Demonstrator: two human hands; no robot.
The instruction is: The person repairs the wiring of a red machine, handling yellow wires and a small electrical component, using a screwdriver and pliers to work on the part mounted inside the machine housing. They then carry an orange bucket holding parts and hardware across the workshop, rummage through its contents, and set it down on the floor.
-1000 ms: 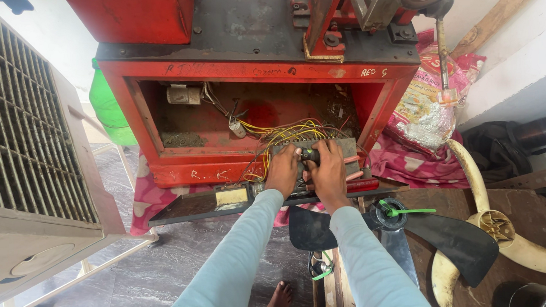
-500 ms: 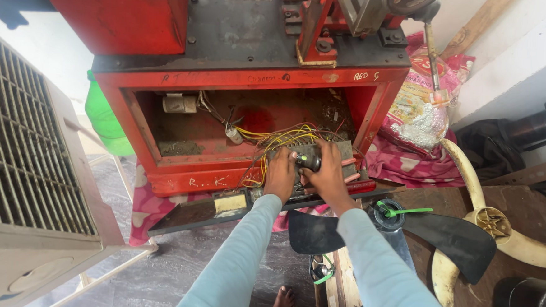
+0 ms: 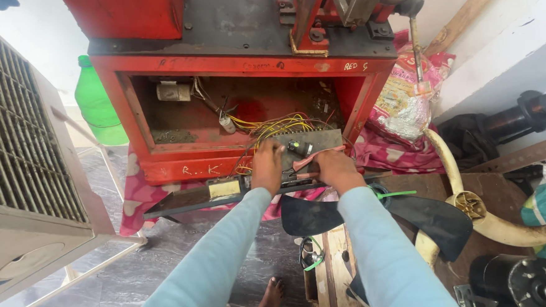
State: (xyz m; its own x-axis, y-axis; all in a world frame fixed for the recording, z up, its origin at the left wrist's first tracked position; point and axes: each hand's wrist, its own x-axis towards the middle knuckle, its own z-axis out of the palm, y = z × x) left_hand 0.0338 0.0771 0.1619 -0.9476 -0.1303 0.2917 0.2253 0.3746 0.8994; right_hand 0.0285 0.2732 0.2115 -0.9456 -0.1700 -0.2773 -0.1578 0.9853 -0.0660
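Observation:
My left hand (image 3: 267, 167) rests its fingers on the near edge of a grey panel (image 3: 316, 140) that leans out of the open red machine cabinet (image 3: 240, 68). My right hand (image 3: 337, 170) grips red-handled pliers (image 3: 305, 165), whose jaws point left toward a small dark part (image 3: 299, 147) on the panel. A bundle of yellow wires (image 3: 276, 125) runs from the panel back into the cabinet. A white cylindrical part (image 3: 173, 92) sits at the cabinet's back left.
A grilled cooler casing (image 3: 18, 146) stands at the left, with a green bottle (image 3: 98, 104) behind it. Cream fan blades (image 3: 499, 226), a black blade (image 3: 434, 219) and a dark motor (image 3: 521, 283) lie to the right. Pink cloth (image 3: 385, 156) lies under the cabinet. A bare foot (image 3: 272, 297) shows below.
My hands were pressed together on the dark part of the panel; now they sit slightly apart, and the pliers' red handles show in my right hand.

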